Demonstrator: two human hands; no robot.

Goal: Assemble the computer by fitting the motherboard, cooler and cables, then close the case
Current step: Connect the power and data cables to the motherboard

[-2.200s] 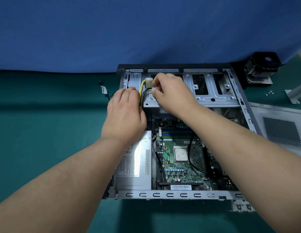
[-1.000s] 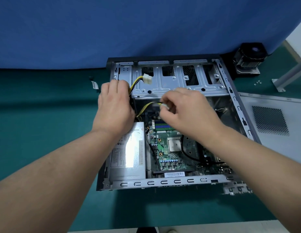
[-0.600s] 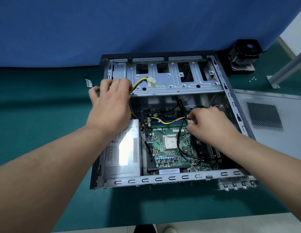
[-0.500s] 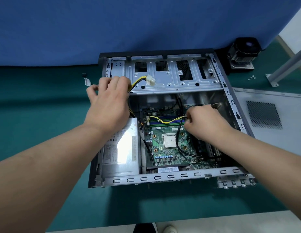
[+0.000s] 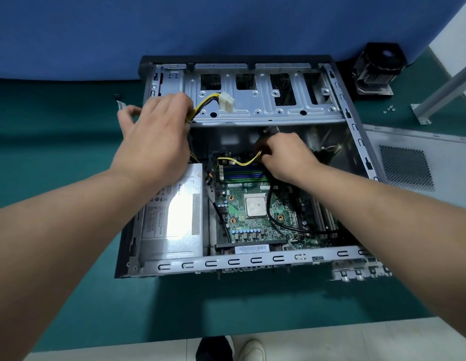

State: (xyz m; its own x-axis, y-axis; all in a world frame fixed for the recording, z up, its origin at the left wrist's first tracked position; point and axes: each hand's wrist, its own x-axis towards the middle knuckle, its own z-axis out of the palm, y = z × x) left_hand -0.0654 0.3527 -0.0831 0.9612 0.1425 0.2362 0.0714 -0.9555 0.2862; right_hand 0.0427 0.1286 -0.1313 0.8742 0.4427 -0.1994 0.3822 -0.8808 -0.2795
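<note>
**Power lead brought down to the board**

Our right hand (image 5: 286,155) has carried the yellow cable (image 5: 239,162) from the drive cage (image 5: 265,100) down to the motherboard (image 5: 252,212), fingers pinching its plug for seating. Our left hand (image 5: 156,142) still grips the remaining wires.

Green mat (image 5: 57,165), blue backdrop (image 5: 174,27), grey metal bracket (image 5: 445,97), shoes (image 5: 231,347) on the floor.

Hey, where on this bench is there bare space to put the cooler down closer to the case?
The green mat left of the case lies bare, as does the strip in front of it. It is crowded on the right: the side panel fills that side, with the cooler, some screws and a metal bracket behind it.
</note>
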